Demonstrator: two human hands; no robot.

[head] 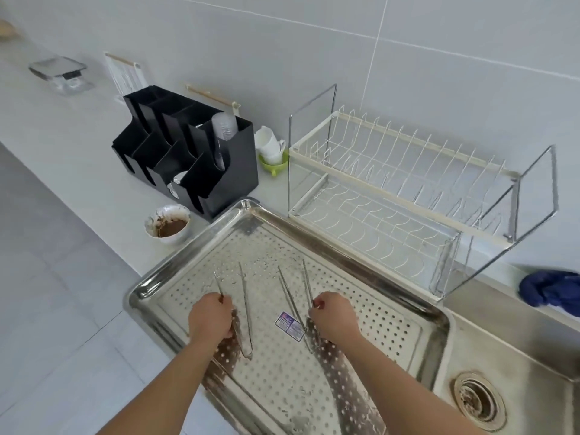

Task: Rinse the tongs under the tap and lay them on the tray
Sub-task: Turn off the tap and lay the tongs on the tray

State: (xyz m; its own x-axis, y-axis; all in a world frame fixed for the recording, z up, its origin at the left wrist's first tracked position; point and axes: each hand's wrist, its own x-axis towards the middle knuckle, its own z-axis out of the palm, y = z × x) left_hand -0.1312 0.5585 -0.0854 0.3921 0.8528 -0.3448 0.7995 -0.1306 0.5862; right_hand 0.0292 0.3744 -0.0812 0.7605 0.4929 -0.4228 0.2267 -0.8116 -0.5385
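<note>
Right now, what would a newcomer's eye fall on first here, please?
The left hand grips the left tongs and the right hand the right tongs, over the perforated steel tray at centre. A brown-smeared bowl sits left of the tray; a white dish rack stands behind it.

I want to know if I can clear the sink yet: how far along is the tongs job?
Looks done: the left pair of thin steel tongs and the right pair of thin steel tongs appear to rest on the perforated steel tray. In hand: the left hand and right hand each grip a pair. Left, probably: letting go. Whether they were rinsed cannot be told from this view.
</note>
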